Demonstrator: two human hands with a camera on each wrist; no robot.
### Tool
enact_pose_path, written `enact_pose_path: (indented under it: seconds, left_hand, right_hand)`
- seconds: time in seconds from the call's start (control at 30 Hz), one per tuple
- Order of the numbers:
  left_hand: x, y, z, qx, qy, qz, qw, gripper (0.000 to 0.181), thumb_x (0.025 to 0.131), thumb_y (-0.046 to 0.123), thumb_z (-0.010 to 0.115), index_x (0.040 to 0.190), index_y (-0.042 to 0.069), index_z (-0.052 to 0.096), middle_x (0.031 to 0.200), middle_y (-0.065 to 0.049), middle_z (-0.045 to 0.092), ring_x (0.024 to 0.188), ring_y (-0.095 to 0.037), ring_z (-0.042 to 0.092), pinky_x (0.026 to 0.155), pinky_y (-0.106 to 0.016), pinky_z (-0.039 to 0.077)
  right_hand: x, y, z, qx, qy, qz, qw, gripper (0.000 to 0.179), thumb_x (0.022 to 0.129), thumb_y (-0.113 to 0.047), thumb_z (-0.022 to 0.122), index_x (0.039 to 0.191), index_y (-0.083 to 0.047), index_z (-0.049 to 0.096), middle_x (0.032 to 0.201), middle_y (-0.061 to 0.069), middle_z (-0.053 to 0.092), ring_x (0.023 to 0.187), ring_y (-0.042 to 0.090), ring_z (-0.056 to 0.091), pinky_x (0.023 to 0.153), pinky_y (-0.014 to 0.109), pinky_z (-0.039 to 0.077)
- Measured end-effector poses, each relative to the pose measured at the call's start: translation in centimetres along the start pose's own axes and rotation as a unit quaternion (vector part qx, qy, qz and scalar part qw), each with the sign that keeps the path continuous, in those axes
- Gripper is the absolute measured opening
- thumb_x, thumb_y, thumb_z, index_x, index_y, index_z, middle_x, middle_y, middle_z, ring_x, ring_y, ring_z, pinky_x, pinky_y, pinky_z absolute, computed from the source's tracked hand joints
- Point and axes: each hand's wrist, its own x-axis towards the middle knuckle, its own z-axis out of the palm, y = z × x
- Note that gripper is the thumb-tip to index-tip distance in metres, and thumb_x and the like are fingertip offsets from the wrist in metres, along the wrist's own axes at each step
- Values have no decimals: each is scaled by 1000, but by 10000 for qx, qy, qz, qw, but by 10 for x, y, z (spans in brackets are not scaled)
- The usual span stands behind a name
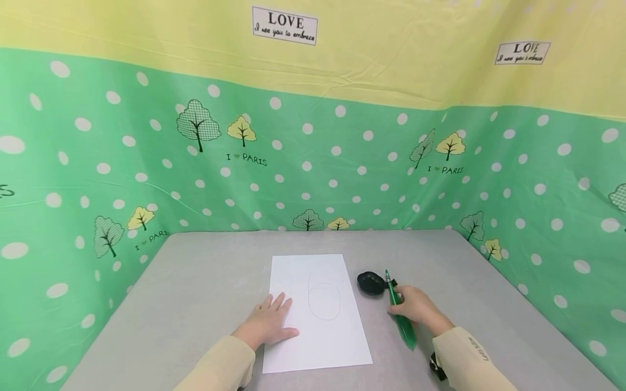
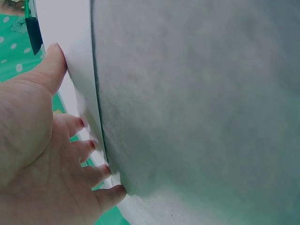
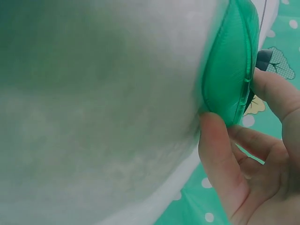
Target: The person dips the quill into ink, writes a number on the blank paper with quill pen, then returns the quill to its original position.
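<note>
A white sheet of paper (image 1: 318, 347) lies on the grey table, bearing a thin pencil-like outline of a rounded loop with a stroke rising at its left. My left hand (image 1: 271, 321) rests on the sheet's left side, fingers spread; the left wrist view shows its fingertips at the paper's edge. To the right of the sheet, my right hand (image 1: 418, 308) pinches a shiny green pen-like object (image 1: 403, 326) with a narrow pointed tip and a broad leaf-shaped end. In the right wrist view, thumb and finger meet the sides of the green leaf-shaped body (image 3: 229, 65).
A glossy black rounded object (image 1: 371, 283) sits between the paper and the pen tip, with a short neck beside the right fingers. The grey table (image 1: 210, 271) is bounded by green and yellow printed cloth (image 1: 332, 174) behind and at both sides.
</note>
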Motion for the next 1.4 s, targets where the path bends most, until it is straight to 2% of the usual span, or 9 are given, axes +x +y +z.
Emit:
enact_pose_path:
  seconds: [0.37,0.9,1.2,1.4]
  left_hand:
    - [0,0,1,58,74,-5,10000,76,83,48,61,137,-1,39,144,-22,29,131,-45,20,103,-59,20]
    - [-1,1,-1,20,60,-15,10000,76,83,47,62,137,-1,39,144,-22,29,130,-46,20,103,-59,19]
    - [9,-5,10,-113,54,-140,9998,80,82,51,60,139,-1,35,146,-22,24,133,-44,16,105,-58,14]
    - [3,2,-2,-177,54,-157,9997,77,81,45,65,136,-2,40,145,-25,24,131,-46,19,103,-60,17]
  right_hand:
    - [-2,-5,-1,-60,-52,-85,9999,56,77,-11,73,122,11,49,73,8,55,57,17,56,41,29,50]
    - [-4,-8,-1,-151,-71,-49,9998,56,78,-12,73,123,10,49,71,7,54,55,17,56,41,29,50]
    - [-4,-9,-1,-192,-105,-21,9998,56,78,-14,74,123,9,50,71,7,53,57,17,55,41,29,50]
    - [-4,-9,-2,-158,-115,-30,9998,55,78,-17,74,122,8,51,71,6,53,57,17,54,42,30,49]
